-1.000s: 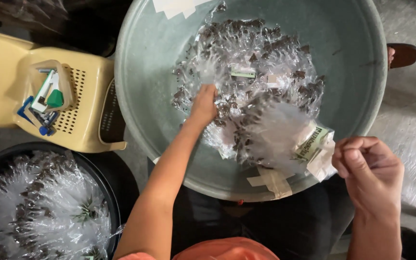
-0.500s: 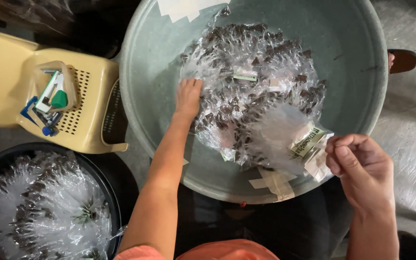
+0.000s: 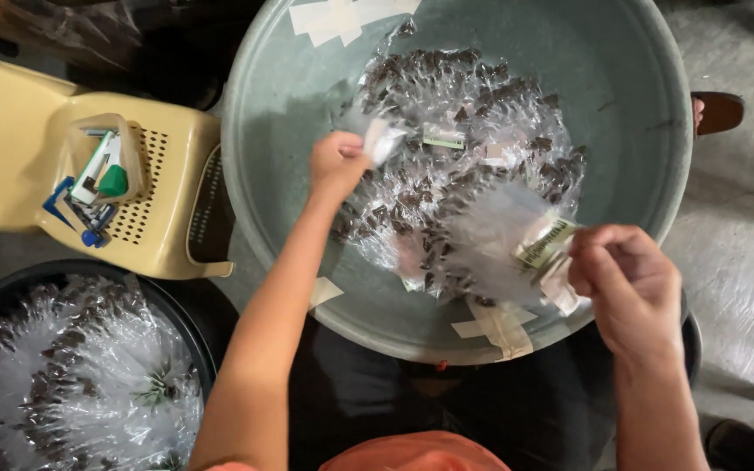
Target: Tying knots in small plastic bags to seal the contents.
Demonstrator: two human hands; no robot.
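- The left hand (image 3: 335, 164), fingers closed, pinches one small clear plastic packet (image 3: 383, 139) above the heap of clear packets of dark pieces (image 3: 469, 166), inside the wide grey-green round plastic basin (image 3: 281, 131).
- That packet juts rightward from the fingertips, long axis roughly level, pointing toward basin centre.
- The right hand (image 3: 630, 283), at the basin's near-right rim, grips a bundle of packets with paper labels (image 3: 517, 240), fanning leftward.

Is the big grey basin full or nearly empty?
Partly full: small clear packets pile across the middle of the basin, with bare grey wall around them.
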